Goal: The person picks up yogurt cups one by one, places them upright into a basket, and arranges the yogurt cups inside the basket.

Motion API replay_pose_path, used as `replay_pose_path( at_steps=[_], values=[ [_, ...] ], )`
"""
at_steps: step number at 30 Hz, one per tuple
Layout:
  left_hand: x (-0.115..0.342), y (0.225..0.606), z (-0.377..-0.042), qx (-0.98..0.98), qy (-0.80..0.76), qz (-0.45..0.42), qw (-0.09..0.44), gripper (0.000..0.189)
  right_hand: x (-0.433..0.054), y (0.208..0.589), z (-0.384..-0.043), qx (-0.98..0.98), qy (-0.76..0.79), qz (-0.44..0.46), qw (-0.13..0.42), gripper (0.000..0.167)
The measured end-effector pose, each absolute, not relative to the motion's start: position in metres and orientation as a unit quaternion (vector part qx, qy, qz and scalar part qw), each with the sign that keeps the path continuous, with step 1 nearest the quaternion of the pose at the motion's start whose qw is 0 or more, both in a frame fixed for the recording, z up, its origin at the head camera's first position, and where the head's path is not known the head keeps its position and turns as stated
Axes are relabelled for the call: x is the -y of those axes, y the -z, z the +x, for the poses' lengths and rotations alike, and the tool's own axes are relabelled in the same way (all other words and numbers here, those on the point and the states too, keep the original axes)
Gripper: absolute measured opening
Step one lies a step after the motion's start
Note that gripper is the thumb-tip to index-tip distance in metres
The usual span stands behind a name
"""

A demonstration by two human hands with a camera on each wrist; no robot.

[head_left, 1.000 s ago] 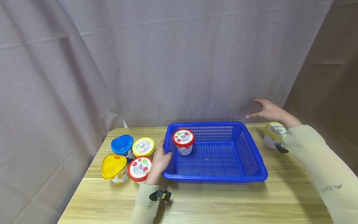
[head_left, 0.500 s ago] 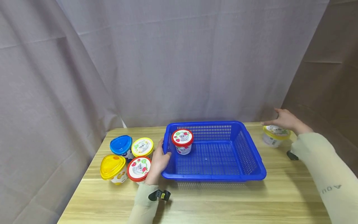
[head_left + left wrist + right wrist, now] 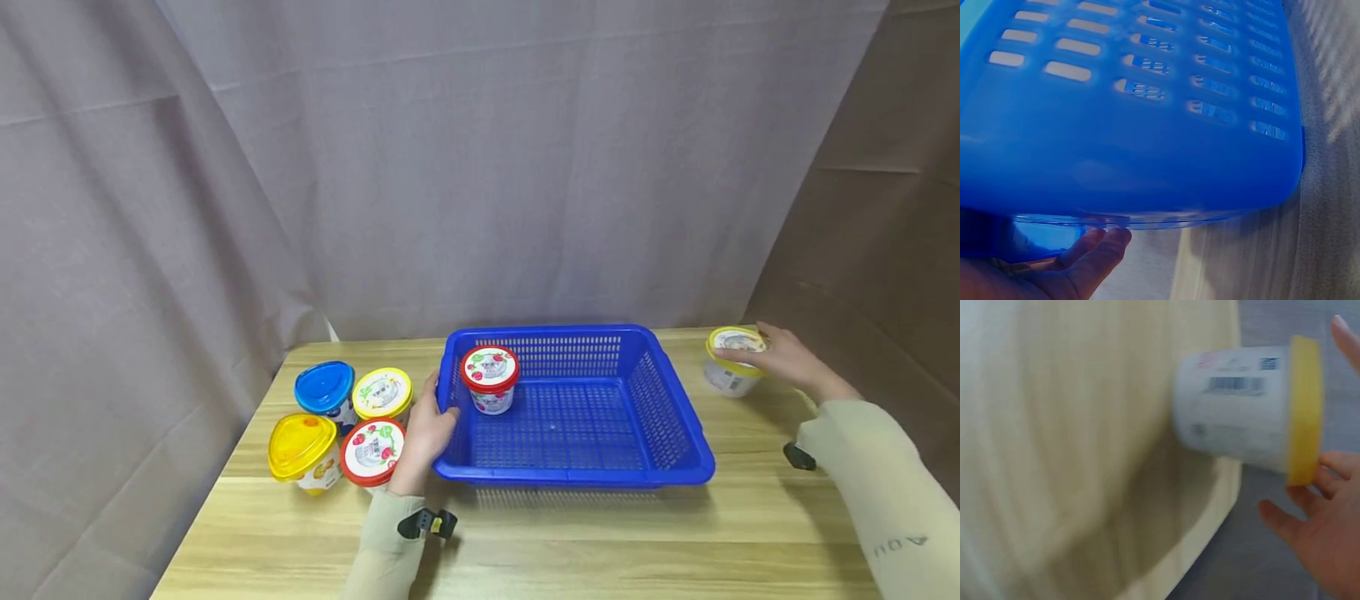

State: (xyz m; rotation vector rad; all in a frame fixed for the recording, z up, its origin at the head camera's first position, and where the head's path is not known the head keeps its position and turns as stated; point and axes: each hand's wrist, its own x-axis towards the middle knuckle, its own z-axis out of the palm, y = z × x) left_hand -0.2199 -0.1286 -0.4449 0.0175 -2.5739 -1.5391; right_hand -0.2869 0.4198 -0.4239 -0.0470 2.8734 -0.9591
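Note:
My left hand (image 3: 429,427) holds the left rim of a blue plastic basket (image 3: 577,477), its thumb over the rim; the left wrist view shows fingertips (image 3: 1113,240) against the basket's outside. In the basket's left part stands a white tub with a red, strawberry-patterned lid (image 3: 491,392). To the right of the basket, a white tub with a yellow lid (image 3: 726,379) stands upright on the table. My right hand (image 3: 787,364) is at that tub, thumb and fingers spread about the lid. In the right wrist view some fingers are at the lid's edge and one digit (image 3: 1347,340) stands apart.
Left of the basket stand a blue-lidded tub (image 3: 326,388), an orange-yellow-lidded tub (image 3: 303,446), a round yellow-lidded tub (image 3: 384,393) and a red-lidded tub (image 3: 372,452), close together. A grey curtain (image 3: 480,167) hangs behind the wooden table (image 3: 562,550).
My right hand has moved right and down, from above and beyond the yellow-lidded tub to its lid. The left hand and basket have stayed in place.

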Motion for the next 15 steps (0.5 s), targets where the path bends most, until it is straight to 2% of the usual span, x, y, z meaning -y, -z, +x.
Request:
replay_pose_path(
  at_steps=[7, 15],
  values=[
    [0.129, 0.444, -0.22, 0.855, 0.513, 0.008, 0.072, 0.071, -0.415, 0.45, -0.277, -0.941, 0.334, -0.036, -0.043, 0.097],
    [0.128, 0.444, -0.22, 0.857, 0.509, 0.006, 0.081, 0.072, -0.414, 0.456, -0.275, -0.936, 0.348, -0.007, -0.055, 0.104]
  ],
)
